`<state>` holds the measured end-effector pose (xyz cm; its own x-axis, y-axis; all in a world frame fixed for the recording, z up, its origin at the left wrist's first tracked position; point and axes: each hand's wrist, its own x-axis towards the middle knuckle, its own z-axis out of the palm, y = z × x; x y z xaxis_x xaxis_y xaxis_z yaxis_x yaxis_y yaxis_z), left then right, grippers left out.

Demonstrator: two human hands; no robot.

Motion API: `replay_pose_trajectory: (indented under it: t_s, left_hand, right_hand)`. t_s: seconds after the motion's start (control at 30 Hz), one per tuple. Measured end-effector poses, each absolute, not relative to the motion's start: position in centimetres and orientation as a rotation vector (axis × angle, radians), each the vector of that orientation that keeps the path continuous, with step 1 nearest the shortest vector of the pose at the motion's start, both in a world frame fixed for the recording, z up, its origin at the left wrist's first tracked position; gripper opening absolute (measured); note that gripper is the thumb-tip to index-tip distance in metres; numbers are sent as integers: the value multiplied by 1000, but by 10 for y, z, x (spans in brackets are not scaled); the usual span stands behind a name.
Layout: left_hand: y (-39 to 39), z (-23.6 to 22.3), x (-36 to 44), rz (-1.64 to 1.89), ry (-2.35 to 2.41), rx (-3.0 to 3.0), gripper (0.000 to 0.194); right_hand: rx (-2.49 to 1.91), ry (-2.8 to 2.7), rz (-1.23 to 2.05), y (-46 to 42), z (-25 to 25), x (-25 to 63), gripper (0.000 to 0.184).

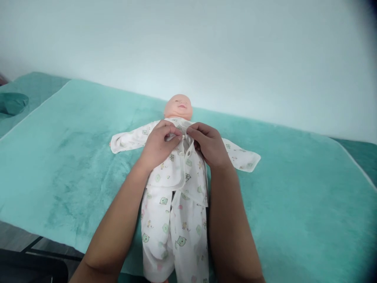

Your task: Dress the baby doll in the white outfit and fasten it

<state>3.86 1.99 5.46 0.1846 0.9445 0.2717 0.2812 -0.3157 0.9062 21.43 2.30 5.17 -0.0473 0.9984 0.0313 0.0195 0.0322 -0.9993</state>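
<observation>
A baby doll (178, 107) lies on its back, its head toward the wall and its arms spread sideways. It wears a white baby jacket (165, 173) with small printed animals, and matching trousers (188, 236). My left hand (160, 143) pinches the jacket's front edge near the upper chest. Opposite it, my right hand (209, 143) pinches the other front edge, fingertips almost meeting the left ones. A small fastening shows between the fingertips. Below them the jacket front gapes a little, with a loop along one edge. The doll's hands are mostly covered by the sleeves.
A teal towel (88, 114) covers the table under the doll. Behind it rises a pale wall (188, 47). At the far left is a face hole (13, 103) in the table cover. A dark object (32, 265) stands below the table's front left edge.
</observation>
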Motion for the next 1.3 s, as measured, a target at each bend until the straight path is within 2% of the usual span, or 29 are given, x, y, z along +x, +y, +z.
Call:
replay_pose_trajectory:
  t_s: [0.33,0.53,0.77,1.3]
  left_hand:
    - [19,52,36,1231,1092,1675,5]
    - [21,51,38,1244,1101,1726,13]
    - [21,50,39,1265,1093,1722,10]
    - [20,49,40,1293,1135,1666,3]
  right_hand:
    - [-1156,-1286,1225,21,49,218,19]
    - [-1113,-1272,1247,23,46,219,17]
    - [-1042,-1290,1244,23,44,223,22]
    - [-1059,-1399,1217,22,45,222,15]
